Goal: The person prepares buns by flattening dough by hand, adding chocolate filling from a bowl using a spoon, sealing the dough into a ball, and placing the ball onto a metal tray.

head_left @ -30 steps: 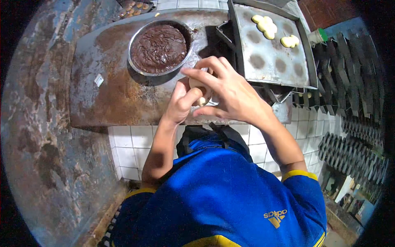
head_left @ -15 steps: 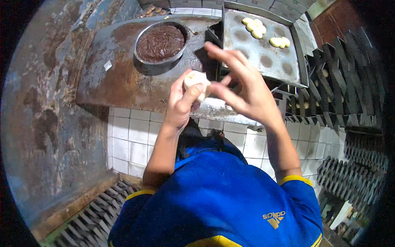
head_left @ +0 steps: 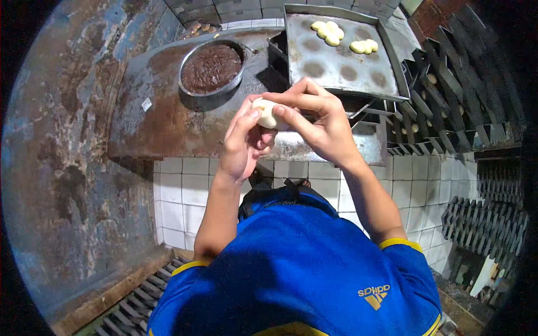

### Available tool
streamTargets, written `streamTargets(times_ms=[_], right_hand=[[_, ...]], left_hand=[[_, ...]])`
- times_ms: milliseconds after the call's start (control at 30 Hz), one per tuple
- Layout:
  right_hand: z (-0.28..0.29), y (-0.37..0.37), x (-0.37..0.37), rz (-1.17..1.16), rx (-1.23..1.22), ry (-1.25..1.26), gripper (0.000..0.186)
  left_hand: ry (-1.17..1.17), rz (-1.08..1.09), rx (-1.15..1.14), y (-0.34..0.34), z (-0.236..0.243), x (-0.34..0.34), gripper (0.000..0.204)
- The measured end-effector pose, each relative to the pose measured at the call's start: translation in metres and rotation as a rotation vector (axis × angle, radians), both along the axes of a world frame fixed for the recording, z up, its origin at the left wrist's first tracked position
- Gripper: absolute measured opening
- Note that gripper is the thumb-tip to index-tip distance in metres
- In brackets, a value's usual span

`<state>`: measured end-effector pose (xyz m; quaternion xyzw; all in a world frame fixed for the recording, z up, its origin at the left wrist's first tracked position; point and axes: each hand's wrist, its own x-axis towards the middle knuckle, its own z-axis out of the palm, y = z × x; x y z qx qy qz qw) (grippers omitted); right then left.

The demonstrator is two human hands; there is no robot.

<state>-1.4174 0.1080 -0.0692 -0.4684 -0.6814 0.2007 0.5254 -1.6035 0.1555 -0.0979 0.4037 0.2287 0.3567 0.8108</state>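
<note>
A small pale piece of dough (head_left: 265,113) is held between both hands above the near edge of the metal table. My left hand (head_left: 242,133) grips it from the left with thumb and fingers. My right hand (head_left: 319,120) pinches its right side between thumb and forefinger. Beyond them to the left is a round metal bowl (head_left: 184,87) of dark brown paste (head_left: 213,68). To the far right a square baking tray (head_left: 347,50) carries shaped dough pieces: a longer lumpy one (head_left: 329,32) and a shorter one (head_left: 364,46).
The stained metal table (head_left: 145,126) spans the space ahead. A small white scrap (head_left: 147,104) lies on its left part. Racks of dark metal trays (head_left: 448,95) crowd the right side, with more slatted racks (head_left: 485,224) lower down. A worn wall-like surface (head_left: 61,168) stands left.
My right hand has come in from the right and closed on the dough, where before its fingers were spread. The view has shifted slightly.
</note>
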Motion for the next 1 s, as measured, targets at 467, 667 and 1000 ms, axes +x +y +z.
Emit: streamTargets(times_ms=[467, 667, 1000], right_hand=[[0.026, 0.070, -0.097, 0.041, 0.308, -0.359, 0.072], [-0.004, 0.090, -0.127, -0.198, 0.055, 0.166, 0.031], [-0.030, 0.104, -0.183, 0.199, -0.271, 1.386, 0.047]], left_hand=[[0.010, 0.067, 0.253, 0.077, 0.023, -0.092, 0.037], [0.030, -0.055, 0.088, 0.107, 0.045, -0.121, 0.045], [-0.065, 0.100, 0.702, 0.136, 0.064, -0.087, 0.033]])
